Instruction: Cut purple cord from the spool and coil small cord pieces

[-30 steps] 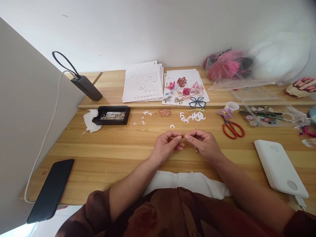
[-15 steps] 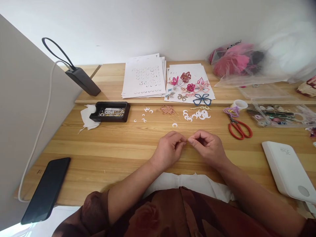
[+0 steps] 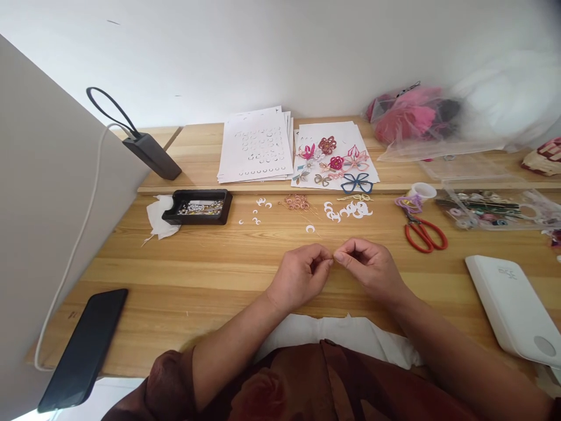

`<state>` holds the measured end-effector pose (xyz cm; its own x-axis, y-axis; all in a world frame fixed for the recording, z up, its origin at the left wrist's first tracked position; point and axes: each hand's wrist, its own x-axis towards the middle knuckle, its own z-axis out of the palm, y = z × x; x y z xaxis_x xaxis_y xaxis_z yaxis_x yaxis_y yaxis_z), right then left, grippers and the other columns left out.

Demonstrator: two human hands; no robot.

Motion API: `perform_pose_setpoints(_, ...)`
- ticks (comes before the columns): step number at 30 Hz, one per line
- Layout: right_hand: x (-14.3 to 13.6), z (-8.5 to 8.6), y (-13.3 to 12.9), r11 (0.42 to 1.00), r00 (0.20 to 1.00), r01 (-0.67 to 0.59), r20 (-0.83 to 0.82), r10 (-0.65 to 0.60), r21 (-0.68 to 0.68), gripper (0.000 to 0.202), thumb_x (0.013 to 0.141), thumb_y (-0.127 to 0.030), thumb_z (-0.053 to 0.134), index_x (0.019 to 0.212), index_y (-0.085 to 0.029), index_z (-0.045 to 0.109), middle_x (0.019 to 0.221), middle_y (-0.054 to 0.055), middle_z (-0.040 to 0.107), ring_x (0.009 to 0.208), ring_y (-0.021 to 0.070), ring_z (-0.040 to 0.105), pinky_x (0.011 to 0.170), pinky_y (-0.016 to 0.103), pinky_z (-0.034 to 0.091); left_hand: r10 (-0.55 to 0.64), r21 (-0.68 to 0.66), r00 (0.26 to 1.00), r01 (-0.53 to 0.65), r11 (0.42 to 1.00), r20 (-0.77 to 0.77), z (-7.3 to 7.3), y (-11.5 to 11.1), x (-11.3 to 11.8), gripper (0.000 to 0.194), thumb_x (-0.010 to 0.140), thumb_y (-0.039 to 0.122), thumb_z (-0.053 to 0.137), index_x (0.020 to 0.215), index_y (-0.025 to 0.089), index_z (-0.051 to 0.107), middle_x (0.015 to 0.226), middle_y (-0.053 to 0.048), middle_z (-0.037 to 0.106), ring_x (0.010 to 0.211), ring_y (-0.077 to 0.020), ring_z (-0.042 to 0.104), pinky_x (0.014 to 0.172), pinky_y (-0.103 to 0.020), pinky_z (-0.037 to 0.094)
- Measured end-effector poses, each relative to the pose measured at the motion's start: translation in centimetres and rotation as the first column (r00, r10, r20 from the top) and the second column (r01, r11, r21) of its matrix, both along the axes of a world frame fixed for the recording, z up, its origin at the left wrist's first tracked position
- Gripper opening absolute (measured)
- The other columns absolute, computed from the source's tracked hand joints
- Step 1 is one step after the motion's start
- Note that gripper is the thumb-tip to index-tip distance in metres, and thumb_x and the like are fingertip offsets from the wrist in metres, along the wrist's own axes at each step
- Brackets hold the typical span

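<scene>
My left hand [image 3: 300, 276] and my right hand [image 3: 370, 266] meet fingertip to fingertip above the table's middle. Both are closed in a pinch; whatever sits between the fingers is too small to make out. Just beyond them lies a single white paper crescent [image 3: 310, 228] beside a thin wire. Behind it is a group of pinkish-brown looped wire pieces [image 3: 298, 202]. White crescents [image 3: 360, 209] are heaped to the right of these, and a few smaller white crescents [image 3: 256, 221] lie scattered to the left.
A black tray of beads [image 3: 199, 207] stands at the left, with a phone [image 3: 83, 348] nearer me. Red-handled scissors [image 3: 425, 234], a clear parts box [image 3: 491, 204] and a white power bank [image 3: 511, 307] occupy the right. Flower and butterfly ornaments [image 3: 336, 162] rest on paper at the back.
The whole view has shifted slightly, so things appear a little lower. My hands keep the same pinched pose, fingertips together.
</scene>
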<state>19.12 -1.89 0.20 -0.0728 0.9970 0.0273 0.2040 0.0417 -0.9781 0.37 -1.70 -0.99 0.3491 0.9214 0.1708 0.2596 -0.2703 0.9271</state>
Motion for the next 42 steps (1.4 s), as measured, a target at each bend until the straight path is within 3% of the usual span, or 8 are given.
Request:
perform_pose_setpoints(6,0.0,-0.2,0.0,0.997,0.997,0.027,-0.073,-0.032,-0.067,0.033,0.082,-0.048,0.080,0.070,-0.021,0.066,0.060,-0.003,0.056,0.051,0.0108,0.044,0.047,0.026,0.039,0.036,-0.137,0.997,-0.027,0.990,0.063,0.3,0.2,0.0,0.013,0.095,0.027,0.061,0.086,0.018,0.064,0.066,0.004,0.056,0.060,-0.0108,0.048,0.057,-0.023,0.037)
perform_pose_setpoints(10,0.7,-0.4,0.3,0.977,0.968,0.178,-0.157,-0.195,-0.118,0.035,0.082,-0.054,0.081,0.077,-0.023,0.066,0.058,-0.004,0.052,0.048,0.0108,0.042,0.041,0.025,0.037,0.084,-0.146,0.991,-0.069,0.987,0.102,0.3,0.4,0.1,0.015,0.094,0.029,0.062,0.083,0.018,0.063,0.066,0.003,0.055,0.061,-0.0112,0.047,0.058,-0.024,0.037)
perform_pose_setpoints(12,0.9,-0.5,0.4,0.976,0.966,0.206,-0.145,-0.215,-0.074,0.030,0.081,-0.050,0.083,0.085,-0.023,0.072,0.067,-0.002,0.062,0.055,0.0122,0.050,0.047,0.026,0.043,0.107,-0.149,0.985,-0.087,0.985,0.133,0.2,0.4,0.2,0.016,0.093,0.030,0.063,0.082,0.018,0.064,0.066,0.003,0.056,0.060,-0.0112,0.047,0.057,-0.024,0.036)
perform_pose_setpoints(16,0.5,-0.7,0.2,0.998,0.999,0.040,0.000,-0.040,0.047,0.021,0.082,-0.040,0.083,0.093,-0.024,0.079,0.087,0.004,0.075,0.072,0.0178,0.064,0.062,0.031,0.050,0.094,-0.146,0.980,-0.068,0.987,0.175,0.1,0.4,0.4,0.016,0.092,0.031,0.065,0.082,0.018,0.066,0.067,0.002,0.060,0.059,-0.0112,0.049,0.056,-0.024,0.037)
perform_pose_setpoints(23,-0.2,-0.8,-0.7,0.957,0.980,0.021,0.186,-0.077,0.289,0.014,0.093,-0.026,0.070,0.079,-0.023,0.070,0.078,0.002,0.070,0.073,0.0179,0.061,0.070,0.034,0.048,0.075,-0.178,0.985,-0.047,0.983,0.153,-0.6,0.5,0.3,0.016,0.093,0.030,0.064,0.081,0.019,0.063,0.070,0.000,0.065,0.064,-0.0132,0.057,0.062,-0.025,0.043)
perform_pose_setpoints(33,0.5,-0.6,-0.1,0.962,0.968,0.247,-0.069,-0.240,0.119,0.015,0.088,-0.033,0.075,0.079,-0.024,0.068,0.071,-0.001,0.062,0.064,0.0145,0.053,0.061,0.029,0.045,0.118,-0.277,0.986,-0.081,0.958,0.118,-0.6,1.0,-0.1,0.017,0.097,0.031,0.056,0.083,0.022,0.053,0.071,0.000,0.068,0.059,-0.0139,0.058,0.062,-0.027,0.046)
perform_pose_setpoints(38,1.5,-0.7,1.1,0.924,0.880,0.382,-0.301,-0.367,-0.010,0.027,0.077,-0.043,0.086,0.079,-0.024,0.069,0.073,-0.001,0.062,0.065,0.0125,0.051,0.058,0.025,0.042,0.318,-0.281,0.918,-0.249,0.927,0.237,-1.0,2.2,-0.6,0.019,0.095,0.034,0.061,0.082,0.021,0.056,0.073,-0.001,0.067,0.069,-0.0145,0.062,0.069,-0.027,0.051)
perform_pose_setpoints(42,1.5,-0.5,1.3,0.953,0.926,0.301,-0.226,-0.302,-0.040,0.029,0.076,-0.046,0.086,0.075,-0.022,0.069,0.071,0.000,0.062,0.062,0.0120,0.050,0.055,0.025,0.043,0.507,-0.249,0.798,-0.445,0.860,0.324,-0.5,2.5,-0.9,0.021,0.093,0.040,0.066,0.089,0.020,0.064,0.087,-0.005,0.071,0.075,-0.0150,0.065,0.057,-0.023,0.049)
